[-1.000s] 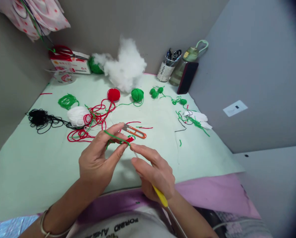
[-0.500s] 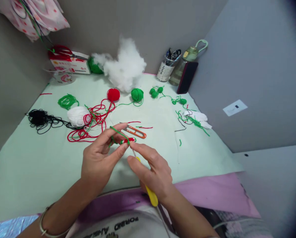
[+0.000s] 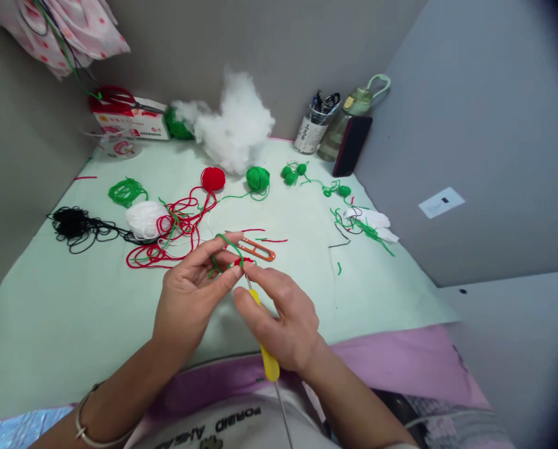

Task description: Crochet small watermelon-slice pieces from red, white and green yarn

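Between thumb and fingers, my left hand point(image 3: 192, 284) pinches a small red, white and green crochet piece point(image 3: 244, 262), partly covered by fingertips. Green yarn point(image 3: 234, 246) runs over the raised left index finger down to the piece. My right hand point(image 3: 283, 312) is closed on a crochet hook point(image 3: 270, 363) with a yellow handle, its thin metal tip meeting the piece. The exact place of the tip in the stitches is hidden. Just beyond the fingers lie orange thread snips point(image 3: 259, 249) on the pale green cloth.
Behind the hands lie tangled red yarn point(image 3: 185, 215), a white yarn ball point(image 3: 146, 219), black yarn point(image 3: 73, 222) and a green yarn ball point(image 3: 258, 179). White stuffing point(image 3: 236, 128) sits against the back wall. A phone point(image 3: 352, 146) leans on a bottle point(image 3: 332, 140). Yarn scraps point(image 3: 372, 231) lie at right.
The yellow hook handle has swung left and stands more upright. My right hand has shifted slightly left. The left index finger and its green yarn have moved slightly right.
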Demonstrator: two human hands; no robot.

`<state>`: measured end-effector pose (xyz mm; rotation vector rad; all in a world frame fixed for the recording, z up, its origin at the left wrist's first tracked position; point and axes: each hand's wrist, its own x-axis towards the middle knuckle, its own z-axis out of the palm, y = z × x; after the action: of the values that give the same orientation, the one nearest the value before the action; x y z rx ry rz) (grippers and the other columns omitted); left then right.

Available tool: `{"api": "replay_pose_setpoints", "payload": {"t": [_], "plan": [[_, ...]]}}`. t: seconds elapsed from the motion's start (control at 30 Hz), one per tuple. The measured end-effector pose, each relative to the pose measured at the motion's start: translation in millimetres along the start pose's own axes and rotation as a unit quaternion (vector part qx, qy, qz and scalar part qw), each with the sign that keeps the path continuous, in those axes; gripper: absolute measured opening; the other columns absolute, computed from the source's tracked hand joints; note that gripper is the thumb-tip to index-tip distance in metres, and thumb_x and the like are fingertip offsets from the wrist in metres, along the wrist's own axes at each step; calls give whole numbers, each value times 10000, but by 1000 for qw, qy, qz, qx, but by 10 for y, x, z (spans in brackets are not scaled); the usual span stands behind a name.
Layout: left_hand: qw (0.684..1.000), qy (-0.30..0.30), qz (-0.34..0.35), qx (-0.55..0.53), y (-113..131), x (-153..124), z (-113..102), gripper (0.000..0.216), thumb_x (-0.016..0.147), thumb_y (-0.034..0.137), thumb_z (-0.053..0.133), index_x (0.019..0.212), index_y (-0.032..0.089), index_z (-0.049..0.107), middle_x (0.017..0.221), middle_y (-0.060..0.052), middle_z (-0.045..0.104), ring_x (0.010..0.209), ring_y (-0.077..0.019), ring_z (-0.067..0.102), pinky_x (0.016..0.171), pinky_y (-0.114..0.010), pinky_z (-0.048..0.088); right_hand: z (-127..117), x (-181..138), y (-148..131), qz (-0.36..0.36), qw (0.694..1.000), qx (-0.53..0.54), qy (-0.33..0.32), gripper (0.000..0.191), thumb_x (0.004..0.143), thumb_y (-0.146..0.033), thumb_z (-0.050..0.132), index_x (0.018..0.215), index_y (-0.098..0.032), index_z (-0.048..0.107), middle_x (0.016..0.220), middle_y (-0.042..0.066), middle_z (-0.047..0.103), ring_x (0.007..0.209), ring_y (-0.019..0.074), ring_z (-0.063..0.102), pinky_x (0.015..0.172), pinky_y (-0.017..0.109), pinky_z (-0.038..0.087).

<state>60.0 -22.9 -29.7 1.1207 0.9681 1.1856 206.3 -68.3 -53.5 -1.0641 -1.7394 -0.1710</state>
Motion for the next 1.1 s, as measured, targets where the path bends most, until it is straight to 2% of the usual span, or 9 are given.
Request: {"api": "replay_pose_setpoints", "payload": {"t": [0.1, 0.2, 0.37, 0.43, 0.53, 0.67, 0.83, 1.1], "plan": [[999, 0, -12, -30, 15, -19, 44, 400, 780, 217, 873, 1165, 294, 795, 829, 36, 669, 773, -102, 634, 729, -171, 548, -19, 19, -4, -15, 1000, -25, -4, 340, 931, -98, 677, 1193, -310, 714, 1187, 57, 780, 1008, 199, 781, 911, 318, 686], [998, -13, -45, -51, 64, -6, 54, 519, 767, 222, 882, 1266, 290, 756, 833, 33, 648, 763, -106, 604, 700, -171, 534, -98, 78, 0, -64, 996, -53, -15, 275, 919, -70, 687, 1134, -237, 729, 1119, 84, 780, 991, 186, 772, 916, 288, 676], [970, -107, -184, -121, 148, 54, -6, 584, 775, 287, 882, 1340, 277, 737, 838, 18, 609, 683, -92, 533, 637, -184, 484, -173, 74, 30, -73, 996, -44, -11, 254, 928, -84, 709, 1146, -209, 738, 1041, 81, 772, 1001, 181, 761, 911, 283, 670], [962, -137, -199, -126, 161, 80, -40, 572, 778, 299, 880, 1334, 279, 746, 834, 15, 603, 681, -89, 521, 644, -186, 478, -181, 50, 58, -61, 998, 4, -20, 267, 978, -99, 642, 1196, -221, 736, 1092, 85, 770, 1045, 182, 759, 896, 295, 673], [971, -136, -172, -99, 160, 112, -80, 557, 784, 294, 882, 1325, 285, 752, 812, 21, 609, 703, -89, 545, 672, -175, 486, -180, 26, 101, -17, 995, 92, -24, 368, 1019, -93, 565, 1319, -256, 703, 1191, 93, 762, 1104, 179, 750, 885, 312, 671], [985, -117, -120, -34, 160, 123, -95, 571, 810, 248, 864, 1361, 295, 721, 806, 43, 619, 657, -68, 572, 647, -161, 498, -179, 18, 119, 48, 986, 162, -12, 463, 1016, -76, 560, 1387, -330, 671, 1250, 73, 766, 1068, 168, 766, 839, 296, 674], [989, -95, -110, 13, 200, 94, -48, 601, 824, 186, 810, 1404, 262, 675, 831, 47, 625, 667, -75, 650, 675, -180, 549, -216, 11, 87, 74, 979, 189, -25, 472, 994, -62, 586, 1376, -323, 684, 1251, 69, 773, 1057, 169, 778, 859, 286, 670], [995, -57, -59, 50, 195, 74, -33, 537, 780, 206, 817, 1309, 256, 734, 820, 45, 620, 682, -93, 669, 636, -182, 563, -257, -25, 24, 115, 972, 201, -31, 452, 1002, -89, 578, 1356, -346, 694, 1270, 63, 769, 1042, 177, 788, 836, 304, 684]]}}
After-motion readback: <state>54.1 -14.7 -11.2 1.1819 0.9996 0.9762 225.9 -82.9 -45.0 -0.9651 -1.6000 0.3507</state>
